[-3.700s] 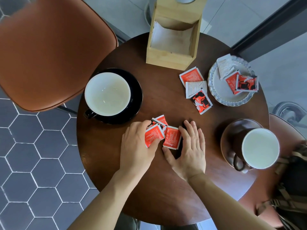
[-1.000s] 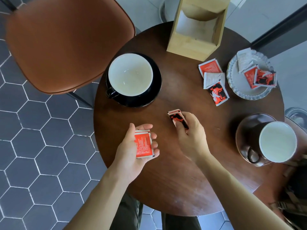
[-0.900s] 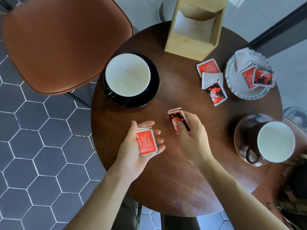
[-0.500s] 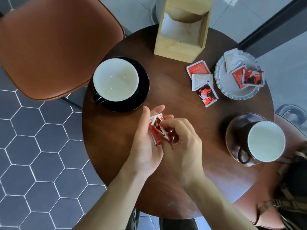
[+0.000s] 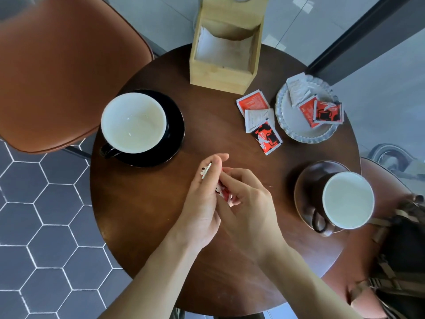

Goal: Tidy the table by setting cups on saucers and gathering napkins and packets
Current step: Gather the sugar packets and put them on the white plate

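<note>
- The round table (image 5: 142, 203) is dark brown wood, smooth and a bit shiny.
- The left hand (image 5: 202, 203) and the right hand (image 5: 248, 210) meet above the middle of the table, and both hold one small stack of packets (image 5: 222, 192).
- The left hand's fingers curl round the stack, and a thin white edge of it pokes out past the fingertips. The right hand pinches the stack from the other side. (How many packets are in the stack cannot be told, since the fingers cover most of it.)
- The three loose packets (image 5: 259, 119) are flat paper squares lying on the table top beyond the hands: one red, one white, one red and black. They overlap a little.
- The glass dish (image 5: 296, 132), round with a wavy rim, sits at the far right edge of the table and has three more packets in it.
- There are two cups. The black cup (image 5: 133, 123), white inside, stands on a glossy black saucer (image 5: 174, 134) on the left side of the table. The brown cup (image 5: 347, 199), also white inside, stands on a brown saucer (image 5: 305, 180) on the right side of the table.
- One wooden napkin box (image 5: 220, 72), light and square, stands at the far edge of the table with pale napkins inside.
- One chair (image 5: 59, 72) with a smooth brown leather seat is just left of the table.
</note>
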